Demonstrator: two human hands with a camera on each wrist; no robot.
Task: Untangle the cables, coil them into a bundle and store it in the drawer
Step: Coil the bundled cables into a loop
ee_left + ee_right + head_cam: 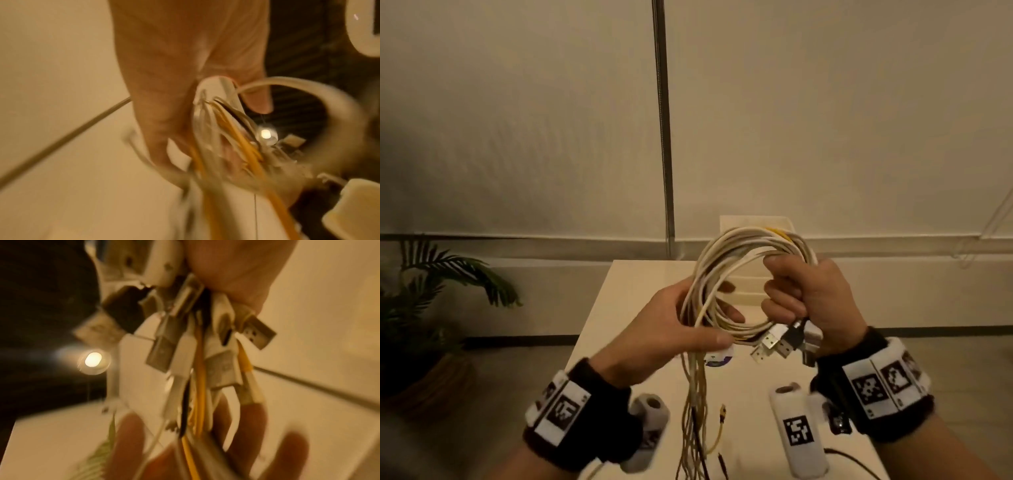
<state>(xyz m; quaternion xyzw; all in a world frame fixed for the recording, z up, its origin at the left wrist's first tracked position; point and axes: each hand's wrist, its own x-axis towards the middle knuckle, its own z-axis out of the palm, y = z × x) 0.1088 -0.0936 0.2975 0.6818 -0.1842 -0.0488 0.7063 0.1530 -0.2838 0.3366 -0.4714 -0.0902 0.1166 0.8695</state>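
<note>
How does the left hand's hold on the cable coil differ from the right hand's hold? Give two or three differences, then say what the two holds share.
The left hand pinches the cable coil at its lower left, where loose strands hang down; the right hand grips the coil's right side. The left hand's fingers reach through the loop; the right hand's curl into a fist. The USB plugs stick out below the right hand, none by the left. Both hold the same coil above the table.

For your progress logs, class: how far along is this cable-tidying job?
Done: several loops already form a cable coil, with the USB plugs gathered at the right hand. In hand: the left hand grips the coil's other side. Left: the loose tails hanging to the table need winding in, then storing; no drawer can be made out.
</note>
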